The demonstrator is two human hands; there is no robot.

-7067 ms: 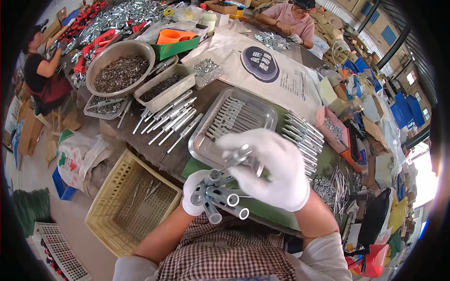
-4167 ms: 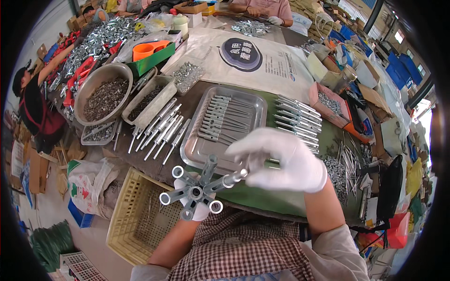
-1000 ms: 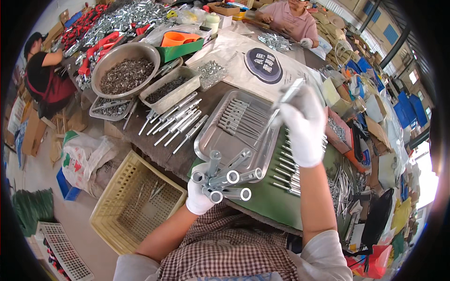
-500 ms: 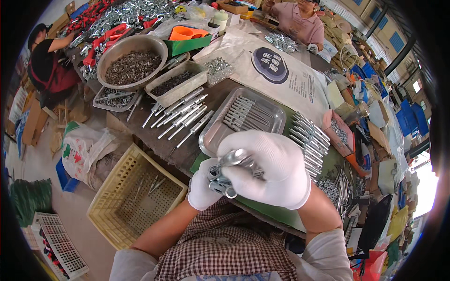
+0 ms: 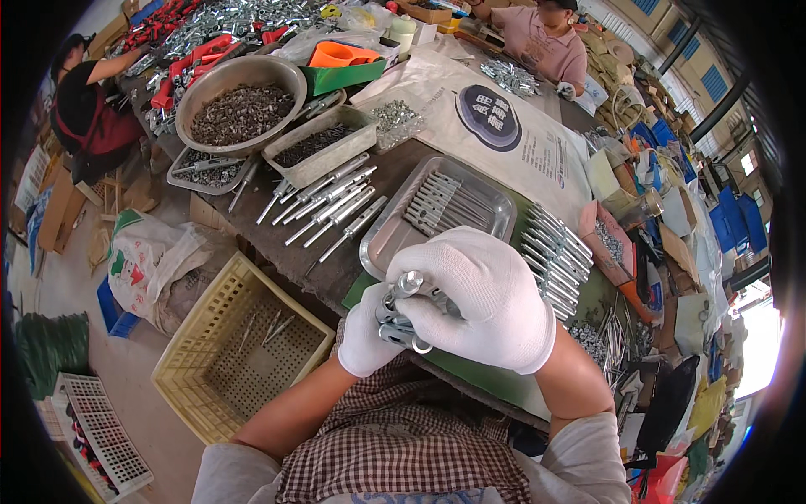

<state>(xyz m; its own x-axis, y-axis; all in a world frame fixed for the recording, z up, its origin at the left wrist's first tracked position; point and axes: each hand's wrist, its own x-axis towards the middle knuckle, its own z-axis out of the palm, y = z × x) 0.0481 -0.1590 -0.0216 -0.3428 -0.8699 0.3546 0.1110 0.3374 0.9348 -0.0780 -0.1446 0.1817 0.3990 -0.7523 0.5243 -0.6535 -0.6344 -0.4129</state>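
Observation:
White gloves cover both my hands, which meet over the table's near edge. My left hand [image 5: 361, 336] is closed round several shiny metal fittings [image 5: 396, 329] with ring-like ends. Against these, the thumb and fingers of my right hand [image 5: 487, 302] pinch a rounded silver metal piece [image 5: 409, 284], its blunt end upward. The right fingers hide most of that piece and part of the fittings. Just beyond the hands lies a metal tray [image 5: 378, 244] holding a row of slotted metal bodies with thin rods [image 5: 445, 203].
More metal rod assemblies lie left of the tray [image 5: 327, 206] and in a stack at its right [image 5: 556, 260]. A steel bowl [image 5: 294, 84] and a plastic tub [image 5: 361, 139] hold small parts. A yellow crate [image 5: 185, 361] stands lower left. Two other people sit farther off.
The silver piece in my right fingers has tipped, so its rounded end points more upward. My right hand has shifted slightly with it; the left hand stays almost in place.

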